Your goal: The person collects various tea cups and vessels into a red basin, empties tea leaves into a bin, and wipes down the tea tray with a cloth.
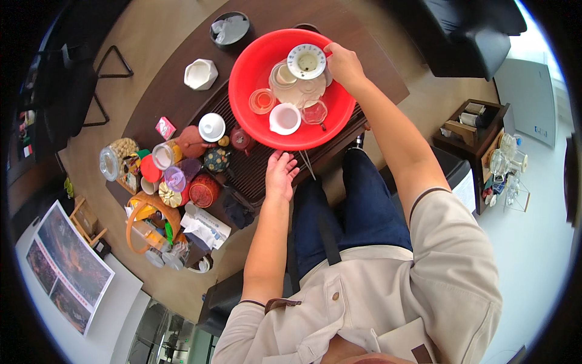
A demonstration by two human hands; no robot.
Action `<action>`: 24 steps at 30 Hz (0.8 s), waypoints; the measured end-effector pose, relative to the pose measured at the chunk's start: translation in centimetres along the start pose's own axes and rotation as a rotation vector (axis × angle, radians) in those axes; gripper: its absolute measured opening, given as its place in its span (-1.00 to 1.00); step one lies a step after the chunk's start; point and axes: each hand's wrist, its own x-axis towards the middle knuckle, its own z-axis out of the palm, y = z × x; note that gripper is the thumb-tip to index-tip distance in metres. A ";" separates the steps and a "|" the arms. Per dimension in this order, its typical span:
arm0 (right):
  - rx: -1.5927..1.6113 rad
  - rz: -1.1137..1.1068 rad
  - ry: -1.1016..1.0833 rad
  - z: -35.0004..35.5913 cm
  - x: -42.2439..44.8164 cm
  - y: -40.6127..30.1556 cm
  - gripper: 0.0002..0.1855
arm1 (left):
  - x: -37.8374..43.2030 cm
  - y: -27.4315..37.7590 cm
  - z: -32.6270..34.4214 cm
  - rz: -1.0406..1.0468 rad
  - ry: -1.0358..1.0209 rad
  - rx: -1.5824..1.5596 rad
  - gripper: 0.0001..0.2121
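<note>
A red plastic basin (245, 73) is over the slatted tea tray (254, 182) on a dark wooden table. In it lie a white pitcher-like cup (285, 118), a clear glass cup (314, 112), a small round dish with an orange-red middle (262, 101) and other pale dishes. A blue-and-white strainer bowl (306, 62) with dark bits inside sits near the basin's far right. My right hand (344, 63) grips the basin's right rim, its fingertips partly hidden. Below the near rim, my left hand (281, 175) is palm up with fingers loosely curled and nothing in it; contact with the basin cannot be told.
Left of the basin stand a white lidded bowl (212, 127), clay teapots (191, 141), a glass jar (109, 161) and a wicker basket (132, 227). A white faceted bowl (201, 74) and a dark round bowl (230, 31) lie farther off. A black armchair (454, 41) is at upper right.
</note>
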 end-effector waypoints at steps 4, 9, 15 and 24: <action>0.060 0.076 -0.062 -2.6 -0.2 3.2 -0.63 | 1.8 0.0 1.7 0.077 0.048 -0.009 -0.62; 0.661 0.388 -0.737 -1.9 0.1 7.1 -0.44 | 3.1 -0.4 4.3 0.213 0.197 -0.033 -0.53; 0.623 0.269 -0.865 -2.9 2.3 6.3 -0.38 | 2.9 -0.5 5.9 0.298 0.372 -0.108 -0.42; 1.107 0.370 -0.739 -7.9 8.3 8.5 -0.54 | -1.7 -1.7 12.0 0.489 0.168 -0.242 -0.48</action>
